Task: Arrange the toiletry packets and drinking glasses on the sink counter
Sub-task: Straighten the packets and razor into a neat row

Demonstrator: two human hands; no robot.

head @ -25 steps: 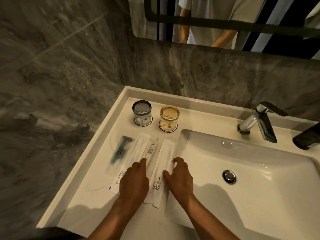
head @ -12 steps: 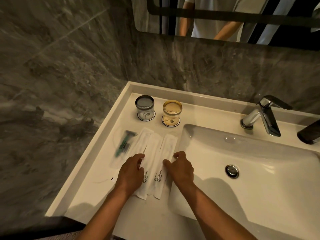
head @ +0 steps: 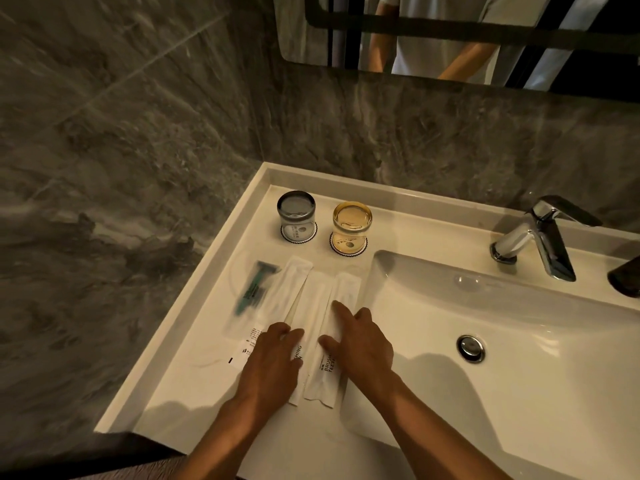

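Observation:
Three long white toiletry packets lie side by side on the white sink counter (head: 180,393): a left one (head: 287,289), a middle one (head: 311,303) and a right one (head: 343,292) printed "BRUSHING TEETH". A clear packet with a green razor (head: 254,292) lies at their left. My left hand (head: 273,362) rests flat on the middle packet's near end. My right hand (head: 360,344) presses its fingers on the right packet. Behind them a grey glass (head: 296,214) and an amber glass (head: 351,226) stand upside down on round coasters.
The basin (head: 502,341) with its drain plug (head: 471,348) fills the right side. A chrome faucet (head: 536,237) stands at the back right, with a dark object (head: 627,278) at the right edge. Marble walls close off the left and back; a mirror hangs above.
Both hands have shifted slightly on the packets and the packets now lie more closely parallel. The camera has tilted, so the counter sits lower in view.

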